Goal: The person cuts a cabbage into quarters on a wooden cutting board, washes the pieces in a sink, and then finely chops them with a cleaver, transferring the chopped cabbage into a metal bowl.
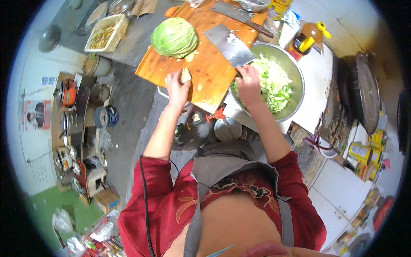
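Observation:
My left hand (177, 88) grips a pale chunk, probably cabbage core (185, 76), above the near part of a wooden cutting board (212, 77). In my right hand (249, 84) is the handle of a cleaver (229, 46). Its broad blade lies over the board's right side, with white shreds stuck on it. A large piece of green cabbage (175, 38) rests on the board beyond my left hand, small scraps at its base. Right of the board stands a steel bowl (300, 93) holding chopped cabbage (276, 86), partly hidden by my right hand and forearm.
A second cleaver (231, 11) lies at the board's far edge. Bottles with yellow tops (313, 32) stand behind the bowl. A white tub of chopped food (106, 33) sits on the counter at left. Beneath the board's near corner is a red valve (217, 114).

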